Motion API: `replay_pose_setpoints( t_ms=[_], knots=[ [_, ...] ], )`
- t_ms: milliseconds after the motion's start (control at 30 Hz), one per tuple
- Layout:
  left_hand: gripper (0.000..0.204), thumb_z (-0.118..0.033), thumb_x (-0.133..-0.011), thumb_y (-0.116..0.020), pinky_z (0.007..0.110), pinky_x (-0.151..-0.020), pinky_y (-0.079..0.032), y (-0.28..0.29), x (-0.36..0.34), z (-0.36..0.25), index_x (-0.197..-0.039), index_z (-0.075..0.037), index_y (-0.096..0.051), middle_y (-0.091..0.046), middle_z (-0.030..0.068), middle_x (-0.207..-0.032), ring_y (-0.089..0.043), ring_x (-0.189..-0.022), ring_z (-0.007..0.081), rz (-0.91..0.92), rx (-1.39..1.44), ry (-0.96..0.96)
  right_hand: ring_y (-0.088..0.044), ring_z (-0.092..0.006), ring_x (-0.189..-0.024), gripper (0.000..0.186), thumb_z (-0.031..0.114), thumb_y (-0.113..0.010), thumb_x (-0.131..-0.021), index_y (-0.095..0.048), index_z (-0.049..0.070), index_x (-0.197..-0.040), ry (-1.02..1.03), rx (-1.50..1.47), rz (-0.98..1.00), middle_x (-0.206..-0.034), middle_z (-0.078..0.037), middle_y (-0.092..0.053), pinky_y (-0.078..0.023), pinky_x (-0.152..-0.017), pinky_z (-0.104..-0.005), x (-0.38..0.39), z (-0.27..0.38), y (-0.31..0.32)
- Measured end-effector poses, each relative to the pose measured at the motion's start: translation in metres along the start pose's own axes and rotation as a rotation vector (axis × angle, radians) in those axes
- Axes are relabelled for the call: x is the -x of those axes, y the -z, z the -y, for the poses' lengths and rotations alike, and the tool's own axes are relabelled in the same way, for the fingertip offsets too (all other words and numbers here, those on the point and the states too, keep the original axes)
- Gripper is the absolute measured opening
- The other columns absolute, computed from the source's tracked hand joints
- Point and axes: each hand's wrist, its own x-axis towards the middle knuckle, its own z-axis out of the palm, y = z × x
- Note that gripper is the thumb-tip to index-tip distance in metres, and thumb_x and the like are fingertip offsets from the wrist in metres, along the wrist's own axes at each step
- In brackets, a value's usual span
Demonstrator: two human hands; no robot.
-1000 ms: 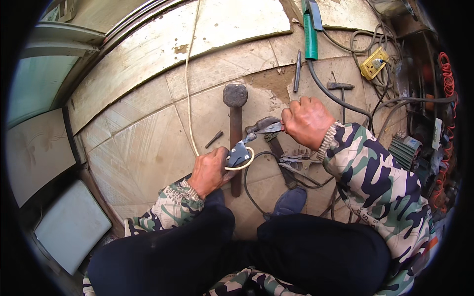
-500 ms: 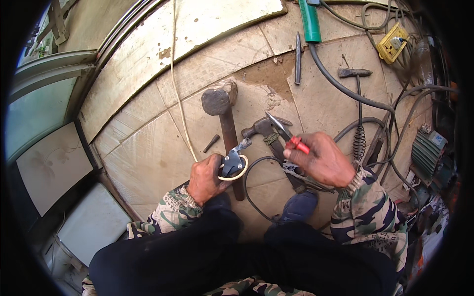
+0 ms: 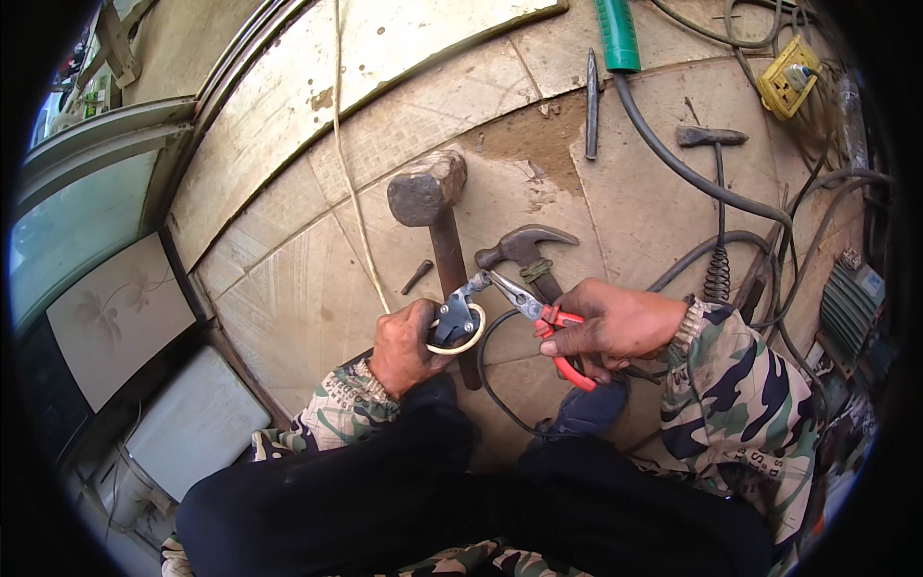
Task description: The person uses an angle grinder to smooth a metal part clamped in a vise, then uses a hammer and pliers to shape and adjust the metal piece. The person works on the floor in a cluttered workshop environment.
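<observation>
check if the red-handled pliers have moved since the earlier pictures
Yes, downward in the view. In both earlier pictures the red-handled pliers crossed the claw hammer's head; now they sit below it.

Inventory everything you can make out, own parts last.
pliers: one, red handles, centre
fitting: one, dark metal, centre
sledgehammer: one, dark, centre
claw hammer: one, dark, centre
chipping hammer: one, dark, right
chisel: one, grey, upper right
rod: one, dark, centre-left
cord: one, cream, upper left
tube: one, green, upper right
outlet box: one, yellow, upper right
motor: one, greenish, right edge
cables: several, dark, right
left hand: one, bare, on fitting
right hand: one, bare, on pliers
sleeves: two, camouflage, bottom
</observation>
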Motion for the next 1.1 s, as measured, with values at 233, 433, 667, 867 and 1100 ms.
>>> replay_pose_setpoints(
  t_ms=[233, 433, 667, 867, 1100],
  knots=[
    [0.039, -0.023, -0.074, -0.088, 0.041, -0.060, -0.056, 0.000, 0.002, 0.000, -0.094, -0.003, -0.061, -0.068, 0.0145, -0.082, -0.071, -0.069, 0.0344, 0.000, 0.013, 0.015, -0.063, -0.0134, -0.047, 0.026, 0.024, -0.063, -0.105, -0.057, -0.001, -0.107, -0.126, -0.096, 0.043, -0.063, -0.008, -0.063, -0.038, -0.036, -0.0239, 0.000, 0.021, 0.008],
    [0.041, -0.024, -0.074, -0.088, 0.043, -0.061, -0.056, 0.001, -0.001, -0.001, -0.095, -0.003, -0.060, -0.067, 0.0156, -0.081, -0.070, -0.069, 0.0357, 0.010, 0.002, 0.011, -0.057, -0.0126, -0.041, 0.027, 0.025, -0.064, -0.105, -0.059, -0.001, -0.102, -0.191, -0.008, -0.151, -0.061, -0.007, -0.061, -0.036, -0.035, -0.0254, 0.009, 0.041, -0.019],
    [0.042, -0.023, -0.073, -0.088, 0.044, -0.061, -0.055, 0.001, 0.000, -0.003, -0.093, -0.003, -0.057, -0.067, 0.0163, -0.082, -0.069, -0.070, 0.0371, 0.038, -0.013, 0.048, -0.052, -0.0151, -0.039, 0.033, 0.027, -0.063, -0.101, -0.065, -0.003, -0.087, -0.091, 0.012, -0.423, -0.054, -0.009, -0.060, -0.038, -0.040, -0.0325, 0.002, 0.039, -0.053],
    [0.047, -0.021, -0.071, -0.088, 0.047, -0.062, -0.055, -0.011, 0.001, -0.011, -0.096, -0.003, -0.054, -0.067, 0.0186, -0.083, -0.069, -0.071, 0.0392, 0.057, -0.003, 0.040, -0.058, -0.0174, -0.045, 0.037, 0.023, -0.060, -0.102, -0.065, -0.004, -0.077, -0.005, 0.047, -0.785, -0.054, -0.011, -0.061, -0.043, -0.044, -0.0361, -0.021, 0.028, -0.084],
    [0.047, -0.019, -0.068, -0.089, 0.044, -0.064, -0.055, -0.005, 0.002, -0.003, -0.098, -0.004, -0.055, -0.068, 0.0167, -0.086, -0.070, -0.074, 0.0364, 0.072, 0.026, 0.021, -0.064, -0.0148, -0.050, 0.026, 0.022, -0.058, -0.106, -0.056, -0.004, -0.105, -0.028, -0.239, -0.425, -0.068, -0.011, -0.066, -0.048, -0.041, -0.0258, 0.012, 0.020, -0.062]
  ],
)
